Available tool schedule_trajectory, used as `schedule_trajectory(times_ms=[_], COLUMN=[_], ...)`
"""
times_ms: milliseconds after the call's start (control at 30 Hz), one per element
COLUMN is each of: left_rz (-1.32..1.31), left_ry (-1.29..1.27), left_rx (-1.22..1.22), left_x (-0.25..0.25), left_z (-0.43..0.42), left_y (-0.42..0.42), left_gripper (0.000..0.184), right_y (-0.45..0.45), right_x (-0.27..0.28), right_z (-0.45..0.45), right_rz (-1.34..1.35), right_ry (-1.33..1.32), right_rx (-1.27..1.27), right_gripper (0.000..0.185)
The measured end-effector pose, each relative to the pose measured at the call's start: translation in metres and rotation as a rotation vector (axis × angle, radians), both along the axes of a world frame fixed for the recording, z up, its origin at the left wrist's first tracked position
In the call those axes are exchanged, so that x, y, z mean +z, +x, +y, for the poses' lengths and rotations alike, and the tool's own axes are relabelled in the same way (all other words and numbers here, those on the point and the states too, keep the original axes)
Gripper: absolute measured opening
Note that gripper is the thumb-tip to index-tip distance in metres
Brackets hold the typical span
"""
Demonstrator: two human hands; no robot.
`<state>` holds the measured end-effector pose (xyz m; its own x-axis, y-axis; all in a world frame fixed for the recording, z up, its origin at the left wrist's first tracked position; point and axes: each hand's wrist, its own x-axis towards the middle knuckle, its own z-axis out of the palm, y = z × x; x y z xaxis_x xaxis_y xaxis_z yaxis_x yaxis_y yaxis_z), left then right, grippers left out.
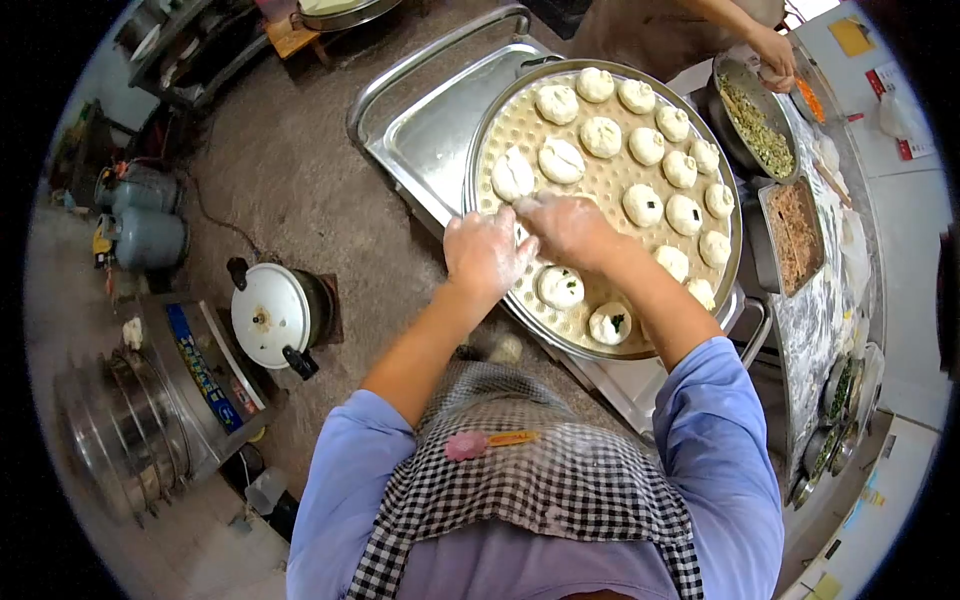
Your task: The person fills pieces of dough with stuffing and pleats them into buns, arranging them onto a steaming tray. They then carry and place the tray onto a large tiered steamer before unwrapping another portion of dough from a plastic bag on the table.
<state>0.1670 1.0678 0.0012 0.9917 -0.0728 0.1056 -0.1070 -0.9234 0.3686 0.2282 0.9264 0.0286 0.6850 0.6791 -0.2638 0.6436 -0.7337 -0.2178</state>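
A large round steamer tray (625, 262) with a dimpled surface holds several white buns. My left hand (487, 250) and my right hand (570, 228) meet over its left part, both dusted with flour. Their fingers are bent close together around a bit of white dough (520, 234), mostly hidden between them. Just above the hands lie two elongated buns, one (513, 174) at the tray's left edge. Below them sits a bun with green bits (560, 287), and another with a dark green topping (610, 324) is near the front rim.
The tray rests on a metal cart (440, 120). At the right, a floured worktop (815, 330) bears a bowl of chopped green filling (755, 125) and a pan of brown filling (793, 235). A co-worker's hand (772, 55) is over the bowls. A pressure cooker (270, 315) stands lower left.
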Motion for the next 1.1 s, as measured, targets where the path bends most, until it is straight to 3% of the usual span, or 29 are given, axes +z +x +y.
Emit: schedule_trajectory(times_ms=[67, 133, 167, 300, 400, 433, 467, 533, 633, 733, 833, 900, 1000, 1033, 1100], left_rz=[0.154, 0.073, 0.001, -0.116, -0.043, -0.016, 0.011, -0.027, -0.059, -0.009, 0.147, 0.147, -0.055, 0.066, 0.090], left_ry=[-0.028, -0.073, -0.100, -0.169, -0.189, -0.182, -0.176, -0.316, -0.361, -0.434, -0.492, -0.356, -0.225, -0.026, -0.030], left_rx=[0.008, -0.003, -0.024, -0.076, -0.049, -0.020, 0.012, 0.059, 0.098, 0.057, -0.043, -0.287, -0.570, -0.582, -0.587], left_x=[0.006, 0.004, -0.009, -0.016, -0.003, 0.007, 0.014, 0.022, 0.026, 0.027, 0.029, 0.025, 0.012, 0.009, 0.007], left_z=[-0.001, -0.001, 0.000, -0.001, -0.002, 0.000, 0.005, 0.024, 0.045, 0.053, 0.029, 0.013, -0.010, -0.020, -0.030], left_y=[0.000, -0.002, -0.003, -0.008, -0.007, -0.005, -0.002, 0.011, 0.032, 0.054, 0.068, 0.067, 0.054, 0.050, 0.050], left_gripper=[0.036, 0.025, 0.023, 0.018, 0.022, 0.023, 0.025, 0.036, 0.035, 0.027, 0.021, 0.024, 0.031, 0.037, 0.039], right_y=[0.001, 0.003, -0.001, -0.010, -0.001, 0.010, 0.019, 0.029, 0.029, 0.026, 0.035, 0.033, 0.036, 0.034, 0.036], right_x=[-0.010, -0.013, -0.008, -0.019, -0.001, 0.016, 0.004, 0.018, 0.002, 0.006, -0.007, 0.002, -0.001, 0.000, -0.002], right_z=[-0.002, -0.006, -0.007, -0.020, -0.028, -0.030, -0.057, -0.089, -0.096, -0.087, -0.091, -0.084, -0.076, -0.076, -0.075], right_rz=[-0.014, -0.023, -0.099, -0.172, -0.053, -0.006, -0.104, -0.150, -0.022, -0.041, 0.038, 0.075, 0.025, -0.039, -0.040], right_ry=[0.078, 0.136, 0.196, 0.284, 0.170, -0.020, 0.412, 0.478, 0.233, 0.265, 0.330, 0.341, 0.194, 0.160, 0.122], right_rx=[0.049, 0.103, 0.127, 0.187, 0.085, 0.005, -0.035, 0.048, 0.159, 0.197, -0.001, -0.075, 0.056, 0.085, 0.116], right_gripper=[0.034, 0.035, 0.012, 0.013, 0.010, 0.012, 0.020, 0.040, 0.052, 0.056, 0.045, 0.031, 0.033, 0.029, 0.023])
